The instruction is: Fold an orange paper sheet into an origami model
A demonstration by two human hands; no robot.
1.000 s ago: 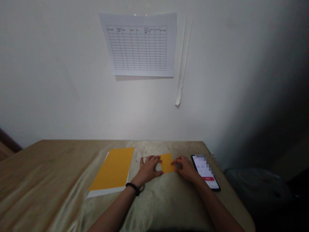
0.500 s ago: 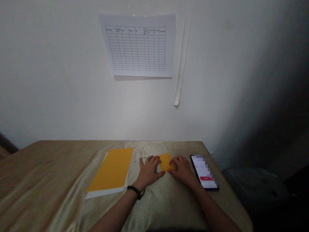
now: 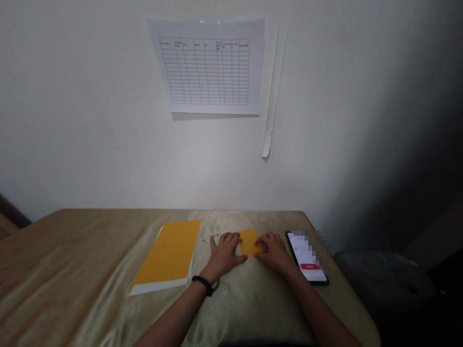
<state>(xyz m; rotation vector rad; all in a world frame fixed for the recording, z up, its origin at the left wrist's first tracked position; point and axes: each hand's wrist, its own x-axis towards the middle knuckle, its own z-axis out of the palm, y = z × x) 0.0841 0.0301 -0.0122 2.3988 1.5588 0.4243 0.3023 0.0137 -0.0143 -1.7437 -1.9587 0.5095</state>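
1. Yellow-orange, small and four-sided, a flat piece of paper [image 3: 248, 242] lies on the table draped in shiny beige cloth [image 3: 253, 308], between the two hands; it is the landmark for the places below.
2. At its left edge is the bare left hand [image 3: 224, 253], a black band [image 3: 203, 285] round the wrist. Thumb and fingers are spread apart, fingertips touching the upper left corner, thumb at the lower left.
3. At its right edge is the bare right hand [image 3: 274, 251], fingers curled, with index fingertip and thumb tip on or at the paper; whether they pinch it, I cannot tell.
4. Well to its left lies a large yellow-orange rectangular sheet [image 3: 168, 253] over a white sheet [image 3: 159, 286] that shows along the near edge.
5. To its right, beyond the right hand, lies a dark-edged phone [image 3: 301, 254], screen lit and partly pixelated.
6. Above it, a white paper printed with a grid [image 3: 210, 72] is on the pale wall [image 3: 108, 120].
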